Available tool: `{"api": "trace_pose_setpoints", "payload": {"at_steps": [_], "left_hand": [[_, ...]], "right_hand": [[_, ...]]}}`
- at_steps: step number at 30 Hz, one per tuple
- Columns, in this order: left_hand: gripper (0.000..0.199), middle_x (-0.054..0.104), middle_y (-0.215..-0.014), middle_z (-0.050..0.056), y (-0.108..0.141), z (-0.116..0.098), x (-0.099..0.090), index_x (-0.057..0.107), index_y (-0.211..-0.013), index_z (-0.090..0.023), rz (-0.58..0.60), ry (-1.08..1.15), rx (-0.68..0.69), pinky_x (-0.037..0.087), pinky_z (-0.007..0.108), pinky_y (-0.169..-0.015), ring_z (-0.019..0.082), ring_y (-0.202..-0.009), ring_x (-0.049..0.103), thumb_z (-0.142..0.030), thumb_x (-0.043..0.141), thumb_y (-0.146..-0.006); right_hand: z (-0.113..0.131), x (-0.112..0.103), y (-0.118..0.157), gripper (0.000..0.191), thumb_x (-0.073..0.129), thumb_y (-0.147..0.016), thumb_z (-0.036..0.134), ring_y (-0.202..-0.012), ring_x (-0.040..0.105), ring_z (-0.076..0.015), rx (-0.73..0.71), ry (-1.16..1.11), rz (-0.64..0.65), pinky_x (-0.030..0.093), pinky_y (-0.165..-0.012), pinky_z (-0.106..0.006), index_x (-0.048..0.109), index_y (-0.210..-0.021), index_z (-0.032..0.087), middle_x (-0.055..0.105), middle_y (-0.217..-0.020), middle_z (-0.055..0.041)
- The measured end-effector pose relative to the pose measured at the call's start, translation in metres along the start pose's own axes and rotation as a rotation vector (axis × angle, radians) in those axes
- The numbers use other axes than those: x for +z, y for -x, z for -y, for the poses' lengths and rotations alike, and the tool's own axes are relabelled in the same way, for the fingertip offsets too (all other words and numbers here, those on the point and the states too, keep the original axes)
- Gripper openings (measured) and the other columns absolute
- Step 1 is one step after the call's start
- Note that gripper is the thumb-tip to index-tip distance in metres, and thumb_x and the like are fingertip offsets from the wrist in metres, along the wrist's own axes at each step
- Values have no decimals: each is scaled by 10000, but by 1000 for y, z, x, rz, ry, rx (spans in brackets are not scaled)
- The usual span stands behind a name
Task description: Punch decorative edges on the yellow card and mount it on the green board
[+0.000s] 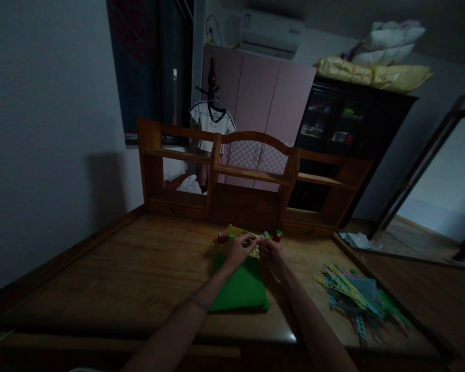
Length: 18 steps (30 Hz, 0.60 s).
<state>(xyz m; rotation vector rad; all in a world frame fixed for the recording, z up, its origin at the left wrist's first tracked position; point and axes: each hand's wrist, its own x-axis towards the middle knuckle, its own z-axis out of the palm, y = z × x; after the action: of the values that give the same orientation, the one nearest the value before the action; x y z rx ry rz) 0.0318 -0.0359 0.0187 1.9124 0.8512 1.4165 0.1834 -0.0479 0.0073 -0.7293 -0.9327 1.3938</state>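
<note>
I count two hands in my head view, both above the middle of the tabletop [147,263]: one left hand [240,251] and one right hand [272,251]. Their fingertips come together at one spot, the left thumb and index finger bent into a loop, the right fingers curled. There seems to be one pale speck where they meet, but it is too small for me to name, and I cannot tell whether either hand's fingers are fully closed or gripping it.

Just behind and under them I see one yellow sheet [235,230], with loose yellow bits [254,252] too many and too small to count. Near it I make out two red figures, one to the left of the hands [221,237] and one to the right [278,236], each with a pale eye spot. A green figure [266,234] stands just behind the right hand, and one green lump [230,237] sits beside the left red figure.

One green stack [240,289] lies flat below the wrists; I cannot count its layers. Well to the right I have one heap of strips [352,292], yellow, blue and green, overlapping past counting. One rack [251,175] with three bays stands along the far edge.
</note>
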Motion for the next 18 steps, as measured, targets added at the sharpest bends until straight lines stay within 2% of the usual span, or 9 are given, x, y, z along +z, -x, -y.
{"api": "trace_pose_setpoints", "payload": {"at_steps": [13,18], "left_hand": [[196,681,-777,35,-1,1,-1,692,-838,-170,-29,-46,-16,485,209,-594,133,-659,629,-331,590,-791],[237,684,-860,56,-2,0,-1,693,-870,-168,-61,-42,-17,497,255,-713,158,-765,634,-333,526,-835]], "right_hand": [[1,6,3,211,660,-685,284,-368,181,-33,-7,16,-9,152,-336,-163,486,-630,177,267,-454,103],[-2,3,2,172,656,-706,318,-370,200,-43,-108,162,-97,144,-347,-178,550,-694,183,299,-461,97]]}}
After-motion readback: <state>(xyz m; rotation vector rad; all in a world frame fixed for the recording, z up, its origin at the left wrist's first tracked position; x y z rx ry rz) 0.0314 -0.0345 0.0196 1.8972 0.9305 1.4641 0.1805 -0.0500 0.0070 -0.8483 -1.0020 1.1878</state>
